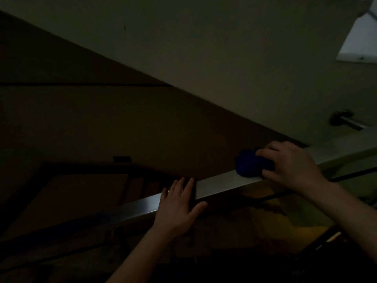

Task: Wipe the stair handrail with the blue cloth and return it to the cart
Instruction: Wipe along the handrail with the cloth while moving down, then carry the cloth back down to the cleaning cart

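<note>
The stairwell is very dark. A flat grey metal handrail (pixel 216 183) runs diagonally from lower left up to the right. My right hand (pixel 291 164) presses a bunched blue cloth (pixel 250 163) onto the top of the rail, fingers curled over the cloth. My left hand (pixel 177 205) lies flat on the rail lower down, fingers spread, holding nothing. The cart is not in view.
A pale wall and the sloped underside of an upper flight fill the top. A round metal rail bracket (pixel 344 119) juts from the wall at right. A bright window (pixel 361 39) sits top right. Dim steps and a landing (pixel 85 193) lie below left.
</note>
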